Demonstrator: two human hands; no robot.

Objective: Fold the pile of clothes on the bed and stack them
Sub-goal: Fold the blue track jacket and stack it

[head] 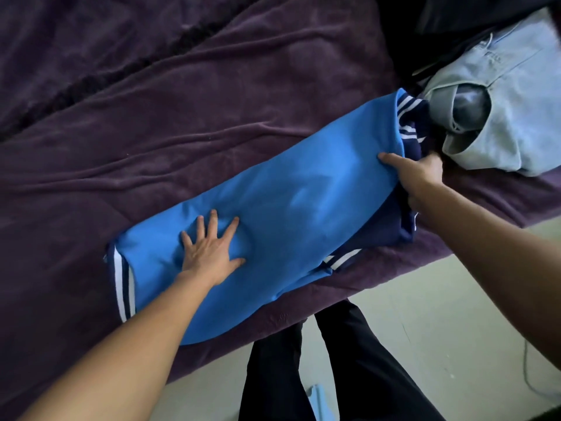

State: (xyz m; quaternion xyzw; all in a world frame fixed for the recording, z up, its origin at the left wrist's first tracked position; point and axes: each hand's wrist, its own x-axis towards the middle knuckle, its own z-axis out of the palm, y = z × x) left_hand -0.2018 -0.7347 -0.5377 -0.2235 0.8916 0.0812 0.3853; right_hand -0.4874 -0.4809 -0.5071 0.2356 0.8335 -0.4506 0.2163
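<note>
Blue garment: bright blue with navy panels and white stripes at its ends, laid out long and flat on the purple blanket, near the blanket's front edge.
Blue garment's lie: it runs slantwise, one striped end low at the left, the other striped end high at the right, just beside the grey clothing.
Left hand: palm down on the blue garment, toward its left end, fingers spread wide and pressing a dent into the cloth.
Right hand: at the blue garment's right end, thumb on top of the blue cloth and the other fingers curled under the edge, pinching the cloth where blue meets navy.
Grey clothing: light grey, loosely bunched, just past the blue garment's right end, touching its navy trim.
Dark clothing: black, heaped beyond the grey clothing, farther from the blue garment.
Purple blanket: wrinkled, under the blue garment and stretching well beyond it.
Floor: pale, in front of the blue garment, below the blanket's edge.
Legs: in black trousers, standing just in front of the blue garment.
</note>
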